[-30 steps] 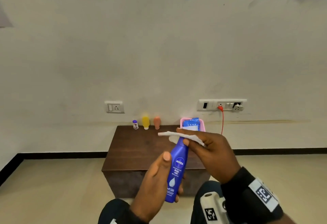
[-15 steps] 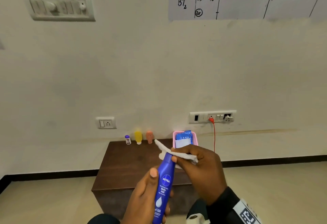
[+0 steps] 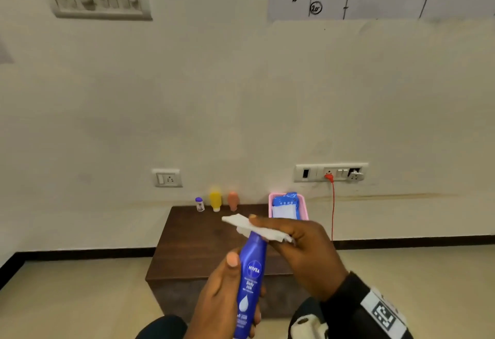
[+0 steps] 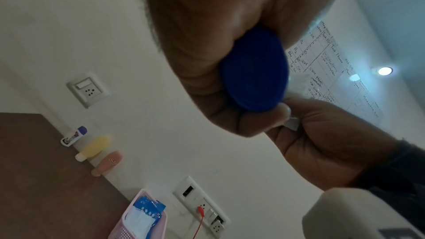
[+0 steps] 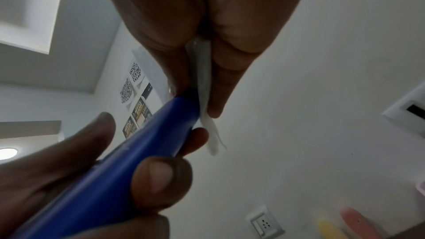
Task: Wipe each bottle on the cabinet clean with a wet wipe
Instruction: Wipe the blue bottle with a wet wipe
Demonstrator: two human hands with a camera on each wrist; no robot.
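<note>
My left hand (image 3: 225,298) curls around the lower body of a blue Nivea body milk bottle (image 3: 250,282), held upright in front of me above the near edge of the dark wooden cabinet (image 3: 192,242). My right hand (image 3: 302,253) pinches a white wet wipe (image 3: 257,228) folded over the bottle's top, which hides the cap. The bottle's base is cut off at the head view's bottom edge. Three small bottles, purple-capped (image 3: 199,204), yellow (image 3: 215,200) and peach (image 3: 233,200), stand against the wall, blurred, beside a pink basket (image 3: 304,206) holding a blue wipes pack (image 3: 285,204).
</note>
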